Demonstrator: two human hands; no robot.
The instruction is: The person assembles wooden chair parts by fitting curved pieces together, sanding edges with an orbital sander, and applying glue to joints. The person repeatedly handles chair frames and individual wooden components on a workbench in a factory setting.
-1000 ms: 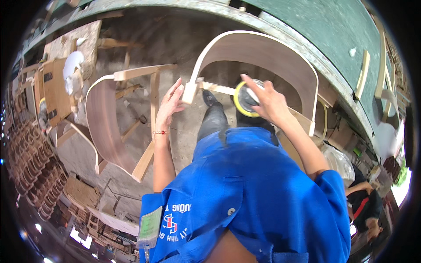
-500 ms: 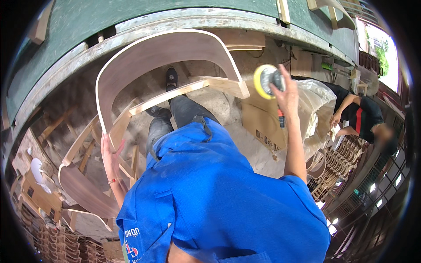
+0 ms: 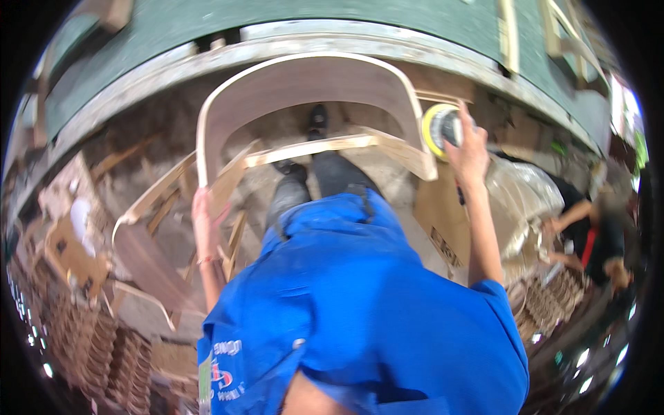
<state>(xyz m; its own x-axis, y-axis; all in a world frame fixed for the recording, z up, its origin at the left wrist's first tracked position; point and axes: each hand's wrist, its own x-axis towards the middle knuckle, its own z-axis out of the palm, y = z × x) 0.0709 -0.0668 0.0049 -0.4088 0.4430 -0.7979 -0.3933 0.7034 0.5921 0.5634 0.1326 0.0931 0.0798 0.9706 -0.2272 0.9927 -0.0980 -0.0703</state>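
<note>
A chair frame with a curved, dark-veneered wooden backrest (image 3: 311,79) stands in front of my body, its pale edge facing up. A light wooden rail (image 3: 311,149) crosses between its legs. My left hand (image 3: 206,225) rests against the left end of the backrest, fingers stretched out and thumb apart. My right hand (image 3: 472,152) grips a round power sander (image 3: 449,128) with a yellow-rimmed pad. The pad is right beside the backrest's right end; whether it touches cannot be made out.
A green-topped workbench (image 3: 332,12) runs along the far side. Another chair frame (image 3: 155,263) lies at left. A cardboard box (image 3: 439,214) and plastic-wrapped goods (image 3: 519,200) stand at right, beside a co-worker (image 3: 577,221). Stacks of curved wooden parts (image 3: 90,346) fill the lower left.
The view has swung, shifting the scene rightward. My right hand has brought the sander closer to the backrest's right end. My left hand stays at the left end.
</note>
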